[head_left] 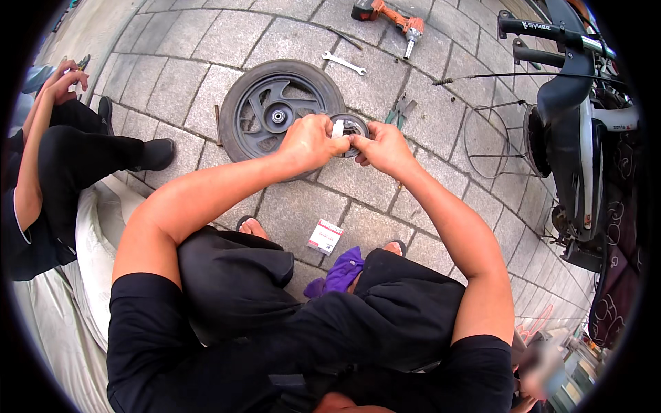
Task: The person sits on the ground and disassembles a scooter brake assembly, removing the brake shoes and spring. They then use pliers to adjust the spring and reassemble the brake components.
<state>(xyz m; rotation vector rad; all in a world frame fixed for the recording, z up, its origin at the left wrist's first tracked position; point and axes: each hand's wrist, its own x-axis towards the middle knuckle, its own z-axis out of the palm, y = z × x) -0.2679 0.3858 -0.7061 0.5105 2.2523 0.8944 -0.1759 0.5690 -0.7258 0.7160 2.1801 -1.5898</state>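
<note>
1. Left hand [315, 141]: thumb and fingers pinching the near-left edge of a round brake plate [357, 124] (looks like a drum-brake part).
2. Right hand [385, 146]: pinching the same part's right edge, thumb tips close together at the near side. Exact fingertip contact partly hidden.
3. Part location: held up between the hands, overlapping the right side of the motorbike wheel [277, 116] in view. Wheel lies flat on the paving [292, 206]; can't tell the gap between part and wheel.
4. Doing it well: better to brace with one hand and press with the other thumb, so the plate doesn't twist.
5. Pale piece [338, 129] by the left fingers: unclear whether fixed or loose; worth pinning lightly.
6. Best grip is on the rim; any inner friction faces should stay free of grease.
7. If springs are involved, slow, even pressure; a slip could nip a thumb.
8. Pliers [394, 113] lie just beyond the right hand, handy if fingers lack force.
</note>
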